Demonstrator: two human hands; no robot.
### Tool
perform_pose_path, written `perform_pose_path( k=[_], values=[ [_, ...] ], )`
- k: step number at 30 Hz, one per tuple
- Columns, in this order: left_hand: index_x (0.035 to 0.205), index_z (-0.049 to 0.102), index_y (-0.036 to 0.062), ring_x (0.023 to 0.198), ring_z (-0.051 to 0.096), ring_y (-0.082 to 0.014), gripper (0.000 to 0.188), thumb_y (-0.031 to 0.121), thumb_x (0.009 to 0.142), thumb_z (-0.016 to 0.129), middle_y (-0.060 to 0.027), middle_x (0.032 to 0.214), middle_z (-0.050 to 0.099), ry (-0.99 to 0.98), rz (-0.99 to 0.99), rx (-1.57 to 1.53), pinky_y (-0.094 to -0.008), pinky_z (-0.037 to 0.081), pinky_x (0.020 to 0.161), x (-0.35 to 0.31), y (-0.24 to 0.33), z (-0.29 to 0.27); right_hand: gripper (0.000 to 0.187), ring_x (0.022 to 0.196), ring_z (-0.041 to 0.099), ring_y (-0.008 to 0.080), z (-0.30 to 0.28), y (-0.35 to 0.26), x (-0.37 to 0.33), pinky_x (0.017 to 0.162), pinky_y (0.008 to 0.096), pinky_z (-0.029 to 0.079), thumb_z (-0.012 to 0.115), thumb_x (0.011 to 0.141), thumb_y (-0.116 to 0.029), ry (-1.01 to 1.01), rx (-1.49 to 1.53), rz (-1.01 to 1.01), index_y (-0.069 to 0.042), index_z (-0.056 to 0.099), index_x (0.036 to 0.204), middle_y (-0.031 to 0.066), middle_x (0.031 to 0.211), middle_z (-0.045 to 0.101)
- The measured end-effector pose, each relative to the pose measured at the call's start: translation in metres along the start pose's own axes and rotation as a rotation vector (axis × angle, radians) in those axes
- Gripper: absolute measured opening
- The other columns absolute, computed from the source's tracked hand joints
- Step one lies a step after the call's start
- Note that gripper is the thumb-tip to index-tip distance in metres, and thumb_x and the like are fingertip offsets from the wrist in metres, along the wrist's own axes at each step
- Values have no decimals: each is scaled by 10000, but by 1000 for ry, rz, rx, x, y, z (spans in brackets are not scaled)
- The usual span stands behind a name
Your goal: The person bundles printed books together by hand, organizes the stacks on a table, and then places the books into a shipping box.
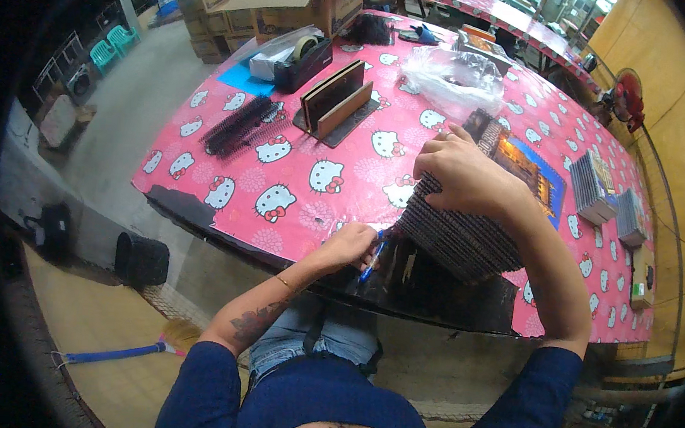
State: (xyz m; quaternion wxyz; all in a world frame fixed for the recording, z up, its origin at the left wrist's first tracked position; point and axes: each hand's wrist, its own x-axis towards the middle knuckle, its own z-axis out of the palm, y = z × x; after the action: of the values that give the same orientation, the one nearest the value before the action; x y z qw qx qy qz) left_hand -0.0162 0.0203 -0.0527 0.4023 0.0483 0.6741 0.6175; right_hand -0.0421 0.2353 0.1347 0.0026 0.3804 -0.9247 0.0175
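A thick stack of spiral-bound books (465, 240) lies at the table's near edge, its rows of black coils facing me. My right hand (461, 166) is closed over the top of the stack, with the fingers bent around its far left corner. Beside the stack's left end, my left hand (354, 246) is closed on a small blue-handled tool (371, 263). The tool's tip is close to the coil ends; its exact kind is too small to make out. Beyond my right hand lies a book with a blue and orange cover (527, 173).
A bundle of black coils (238, 127), a wooden upright holder (336, 109) and a tape dispenser (304, 65) occupy the table's left. Clear plastic wrap (454, 80) lies farther back. Book stacks (592, 188) stand at right, near a red fan (627, 99). Cardboard boxes (280, 9) are behind.
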Motion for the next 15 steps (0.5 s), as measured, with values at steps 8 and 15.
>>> perform_pose_path(
  k=[8, 15],
  values=[
    [971, 554, 0, 722, 672, -217, 270, 228, 956, 409, -85, 822, 611, -17, -8, -195, -340, 565, 590, 4, -7, 1, 320, 1076, 571, 285, 1, 1, 0, 1069, 506, 300, 746, 619, -177, 15, -23, -10, -98, 684, 923, 89, 971, 650],
    [953, 558, 7, 673, 647, -202, 266, 227, 950, 408, -80, 798, 606, -9, -10, -285, -339, 556, 579, 0, -4, 8, 316, 1118, 540, 290, -5, -4, 0, 1116, 497, 254, 743, 662, -187, -58, -32, 30, -96, 674, 957, 92, 1026, 634]
  ],
)
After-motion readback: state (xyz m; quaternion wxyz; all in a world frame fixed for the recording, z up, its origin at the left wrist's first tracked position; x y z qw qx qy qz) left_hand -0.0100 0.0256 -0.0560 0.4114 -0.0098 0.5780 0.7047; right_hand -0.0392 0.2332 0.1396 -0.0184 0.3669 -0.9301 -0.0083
